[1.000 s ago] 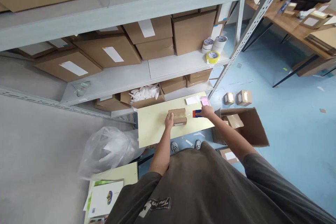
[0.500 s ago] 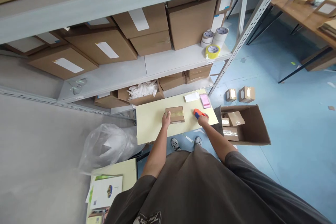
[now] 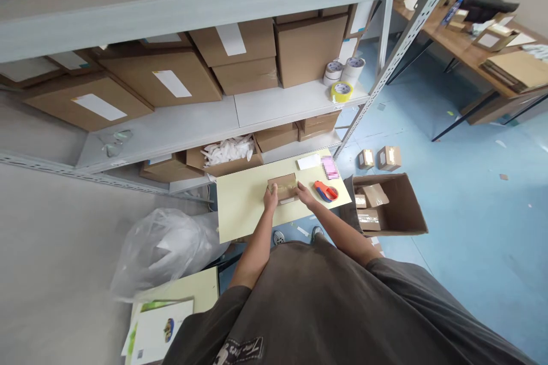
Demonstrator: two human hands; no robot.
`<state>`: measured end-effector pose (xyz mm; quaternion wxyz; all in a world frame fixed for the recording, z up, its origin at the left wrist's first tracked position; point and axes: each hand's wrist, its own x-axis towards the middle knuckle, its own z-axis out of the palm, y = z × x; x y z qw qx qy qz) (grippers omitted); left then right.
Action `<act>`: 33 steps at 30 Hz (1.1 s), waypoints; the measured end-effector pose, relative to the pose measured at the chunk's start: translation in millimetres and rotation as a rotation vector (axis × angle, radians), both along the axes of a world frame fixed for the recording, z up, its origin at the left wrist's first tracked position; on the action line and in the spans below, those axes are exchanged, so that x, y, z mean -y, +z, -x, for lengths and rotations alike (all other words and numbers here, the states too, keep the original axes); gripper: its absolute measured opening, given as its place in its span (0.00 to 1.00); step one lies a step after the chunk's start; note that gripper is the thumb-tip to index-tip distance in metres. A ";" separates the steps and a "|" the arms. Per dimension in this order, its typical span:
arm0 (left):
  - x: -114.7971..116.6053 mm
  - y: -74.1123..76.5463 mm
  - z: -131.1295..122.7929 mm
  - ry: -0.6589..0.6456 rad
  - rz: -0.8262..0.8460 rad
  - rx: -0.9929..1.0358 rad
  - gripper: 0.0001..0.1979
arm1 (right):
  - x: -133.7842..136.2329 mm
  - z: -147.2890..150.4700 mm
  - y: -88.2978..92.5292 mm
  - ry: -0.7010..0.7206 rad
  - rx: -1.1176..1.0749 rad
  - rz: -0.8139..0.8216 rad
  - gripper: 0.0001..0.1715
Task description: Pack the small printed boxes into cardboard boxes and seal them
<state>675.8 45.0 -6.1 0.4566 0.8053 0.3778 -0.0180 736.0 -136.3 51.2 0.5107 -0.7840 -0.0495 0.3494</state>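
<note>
A small brown cardboard box with tape across its top is held between my two hands over the pale yellow table. My left hand is closed on its left end, thumb on top. At the right end, my right hand grips the box too. To the right of that hand, an orange and blue tape dispenser lies on the table, with nobody holding it. Behind it are a white paper slip and a pink, blurred-out item.
A large open carton with several small boxes stands on the floor at right, two small boxes behind it. Metal shelving with cartons and tape rolls rises ahead. A clear plastic bag bulges at left.
My right hand has let go of the tape dispenser, leaving it on the table, and has moved left to grip the box's right end. My left hand has kept its hold on the box.
</note>
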 end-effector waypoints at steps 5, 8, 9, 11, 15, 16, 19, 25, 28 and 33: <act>-5.9 15.0 -5.4 -0.020 0.034 0.325 0.31 | -6.1 -20.1 11.9 -0.109 0.041 -0.084 0.38; -19.9 16.1 -7.8 -0.078 -0.002 0.347 0.33 | -15.5 -26.6 1.1 -0.119 0.107 -0.033 0.40; -24.4 13.7 -7.0 -0.089 0.004 0.298 0.32 | -19.3 -25.5 -6.0 -0.103 0.103 -0.007 0.39; -30.6 5.5 -2.5 -0.090 0.067 0.146 0.27 | -26.9 -18.4 -24.0 -0.059 0.059 0.054 0.35; -31.2 -16.1 13.8 -0.074 0.174 -0.065 0.21 | -38.4 3.9 -61.0 0.000 -0.017 0.188 0.34; -30.3 -20.8 18.0 -0.078 0.167 -0.067 0.22 | -40.0 8.5 -67.9 -0.003 -0.012 0.210 0.36; -29.2 -32.2 28.5 -0.087 0.116 -0.058 0.22 | -39.7 16.6 -79.6 -0.001 -0.004 0.248 0.39; -29.1 -43.7 35.8 -0.119 0.020 -0.042 0.33 | -17.2 13.9 -78.4 0.083 0.081 0.297 0.46; -24.2 -36.7 21.2 -0.119 -0.095 0.091 0.36 | 2.8 -4.9 -74.4 0.019 0.241 0.323 0.52; 2.8 -14.6 -49.5 -0.219 -0.123 0.363 0.27 | 40.9 -72.2 -70.6 -0.056 0.380 0.315 0.51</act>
